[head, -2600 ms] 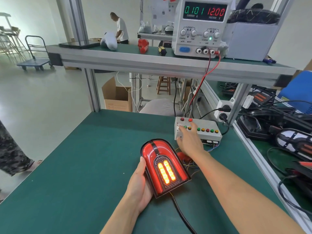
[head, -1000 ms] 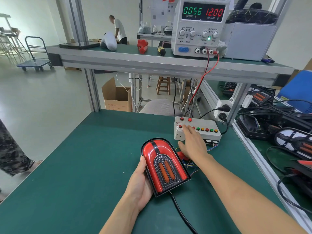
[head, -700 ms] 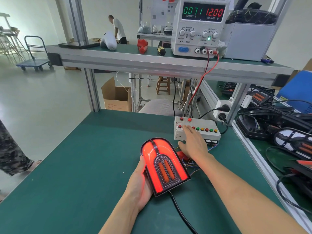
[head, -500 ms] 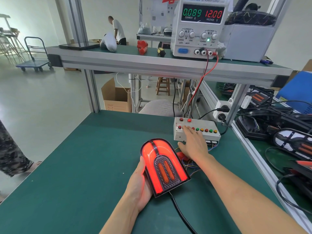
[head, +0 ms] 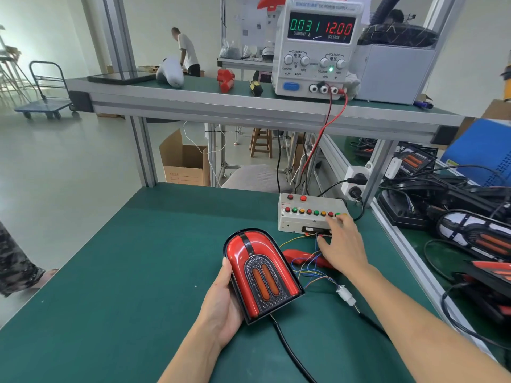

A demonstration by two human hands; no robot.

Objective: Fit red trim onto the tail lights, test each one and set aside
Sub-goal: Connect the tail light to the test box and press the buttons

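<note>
Left hand cups the left edge of the tail light, fingers curled under the housing and thumb along its rim, holding it face up just off the green bench mat. Red trim appears seated around the lens; no lamp segment looks lit, and the two amber bars sit dark. A black cable leaves the light's lower edge toward the viewer.

To the right lies a loose bundle of coloured wires ending in a white connector (whether it is mated to the lamp's lead cannot be told). Right hand reaches forward with fingers extended, gripping nothing, its fingertips at the right end of the button row on the test switch box. The DC power supply on the shelf above reads 0.031 A at 12.00 V.

Judgement: the testing step is in hand, late in the button sequence. The next move calls for pressing any remaining button, confirming the lamp answers, then unplugging and setting the unit aside among the tail lights at far right.
</note>
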